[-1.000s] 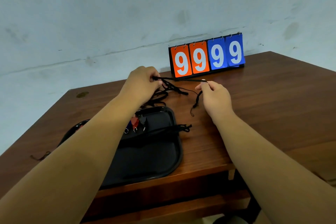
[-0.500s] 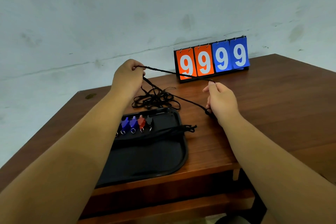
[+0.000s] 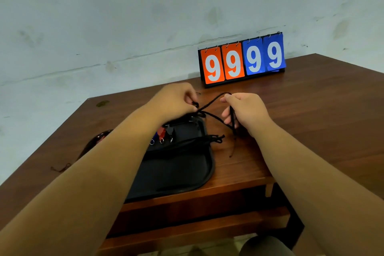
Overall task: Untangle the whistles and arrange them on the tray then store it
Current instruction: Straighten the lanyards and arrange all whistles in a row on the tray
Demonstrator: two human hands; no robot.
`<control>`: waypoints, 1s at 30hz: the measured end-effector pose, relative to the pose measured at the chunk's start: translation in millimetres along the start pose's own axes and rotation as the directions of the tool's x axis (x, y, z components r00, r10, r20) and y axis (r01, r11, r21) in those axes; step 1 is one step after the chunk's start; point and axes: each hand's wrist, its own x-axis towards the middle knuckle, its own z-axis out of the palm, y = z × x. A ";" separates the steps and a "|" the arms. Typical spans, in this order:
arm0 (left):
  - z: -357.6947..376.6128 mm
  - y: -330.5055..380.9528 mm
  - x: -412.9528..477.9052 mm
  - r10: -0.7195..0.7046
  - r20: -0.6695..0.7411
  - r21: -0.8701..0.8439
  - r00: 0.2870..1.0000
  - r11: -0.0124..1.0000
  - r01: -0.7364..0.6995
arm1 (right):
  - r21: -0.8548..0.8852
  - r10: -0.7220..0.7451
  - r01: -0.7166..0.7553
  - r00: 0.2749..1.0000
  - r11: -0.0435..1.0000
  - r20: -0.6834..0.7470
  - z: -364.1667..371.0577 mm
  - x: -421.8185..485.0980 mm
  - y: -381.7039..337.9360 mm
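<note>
- Already, some whistles (image 3: 161, 132) lie in the tray (image 3: 176, 174) under the left hand (image 3: 174, 101).
- Left and right hand (image 3: 246, 110) each pinch the tangled cord (image 3: 209, 103) between them; untangling and storing remain.

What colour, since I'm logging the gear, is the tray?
Black, with a glossy rim: the tray shows best in the head view.

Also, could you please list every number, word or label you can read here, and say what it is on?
"9" on the far-left orange card of the scoreboard.
"9" on the second orange card.
"9" on the first blue card.
"9" on the far-right blue card.
No readable text on the whistles, tray or cord.
</note>
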 end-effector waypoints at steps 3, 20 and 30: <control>18.8 34.4 -6.7 0.164 0.161 0.016 0.973 0.985 -0.169 | 0.067 0.034 -0.030 0.998 0.997 -0.058 -2.1 7.1 2.5; 12.4 61.7 11.5 0.011 0.016 0.045 1.000 0.999 -0.012 | 0.163 0.101 -0.065 0.969 0.984 -0.225 -5.1 10.1 4.6; -71.6 66.0 9.0 0.171 -0.279 0.128 0.945 0.982 -0.140 | -0.003 -0.285 0.285 0.957 0.958 0.053 2.1 -23.4 -67.7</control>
